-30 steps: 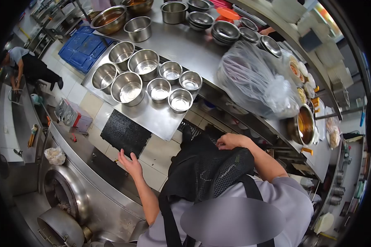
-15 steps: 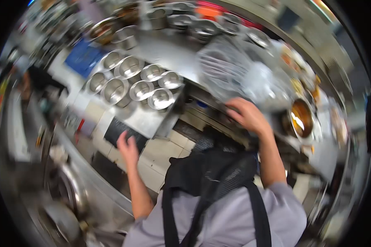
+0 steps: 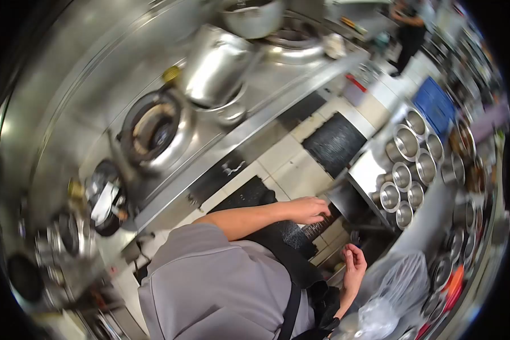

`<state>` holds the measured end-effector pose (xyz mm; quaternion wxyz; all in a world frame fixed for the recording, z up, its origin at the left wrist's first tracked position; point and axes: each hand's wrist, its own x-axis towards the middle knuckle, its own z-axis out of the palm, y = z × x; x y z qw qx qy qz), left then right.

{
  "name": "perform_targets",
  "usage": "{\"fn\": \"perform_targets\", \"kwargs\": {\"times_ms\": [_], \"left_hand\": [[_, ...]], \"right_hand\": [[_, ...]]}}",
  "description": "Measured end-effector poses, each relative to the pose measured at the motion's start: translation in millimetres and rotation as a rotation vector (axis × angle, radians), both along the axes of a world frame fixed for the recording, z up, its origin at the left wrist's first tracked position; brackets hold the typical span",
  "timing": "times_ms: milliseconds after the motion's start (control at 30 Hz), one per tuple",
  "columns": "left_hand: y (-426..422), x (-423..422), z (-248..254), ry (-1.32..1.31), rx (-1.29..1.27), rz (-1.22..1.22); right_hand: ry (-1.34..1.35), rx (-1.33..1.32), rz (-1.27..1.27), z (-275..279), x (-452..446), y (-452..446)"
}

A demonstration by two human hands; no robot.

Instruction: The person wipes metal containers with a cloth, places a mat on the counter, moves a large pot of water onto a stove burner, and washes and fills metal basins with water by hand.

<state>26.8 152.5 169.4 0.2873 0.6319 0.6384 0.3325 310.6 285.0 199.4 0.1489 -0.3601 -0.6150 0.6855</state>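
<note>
My left hand [image 3: 309, 210] is in mid-air above the floor, palm down with its fingers loosely bent and nothing in them. To its lower right, my right hand [image 3: 354, 262] is raised beside the steel counter, fingers half curled and apart, also holding nothing. Nearest to the right hand lies a clear plastic bag [image 3: 399, 283] on the counter; the hand does not touch it. Beyond the hands, several round steel pots [image 3: 406, 143] stand in rows at the counter's end.
On the left runs a steel cooking range [image 3: 255, 122] with a round burner [image 3: 153, 127], a tall steel pot [image 3: 218, 65] and a black pan [image 3: 107, 224]. A dark mat [image 3: 335, 143] lies on the tiled floor. A blue crate [image 3: 434, 102] and another person [image 3: 409, 39] are farther off.
The view has swung left, bringing the range into sight and shifting the counter to the right. My left arm now crosses in front of my body, and both hands are closer together.
</note>
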Motion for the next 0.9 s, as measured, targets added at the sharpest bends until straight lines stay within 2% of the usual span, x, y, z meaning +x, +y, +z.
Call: {"fn": "perform_targets", "kwargs": {"times_ms": [100,233,333,400,500,567,633,667,700,800,900], "left_hand": [[-79,-18,11,0.005,-0.028,0.259],[-140,-30,15,-0.012,-0.042,0.472],[-171,-37,12,-0.033,-0.012,0.527],[-193,-46,9,-0.008,0.074,0.458],[-245,-63,9,0.009,0.164,0.482],[-291,-80,8,-0.031,0.192,0.532],[-345,-93,10,-0.073,0.132,0.691],[-370,-100,8,-0.078,0.135,0.752],[-391,-108,7,-0.08,0.145,0.792],[-451,-118,28,-0.087,0.101,0.95],[-484,-125,33,-0.098,0.095,1.022]], "right_hand": [[-0.004,0.071,0.097,-8,-17,0],[-0.235,0.525,0.28,1,-48,-30],[-0.258,0.563,0.41,-13,-69,-56],[-0.285,0.58,0.483,-13,-90,-87],[-0.374,0.645,0.594,-27,-126,-137],[-0.326,0.629,0.792,-50,-148,-162],[-0.306,0.616,0.854,-64,-176,-190],[-0.292,0.527,0.924,-66,-192,-203],[-0.275,0.442,0.97,-65,-205,-211],[-0.288,0.681,1.033,-29,-257,-245],[-0.249,0.742,1.055,-24,-296,-251]]}}
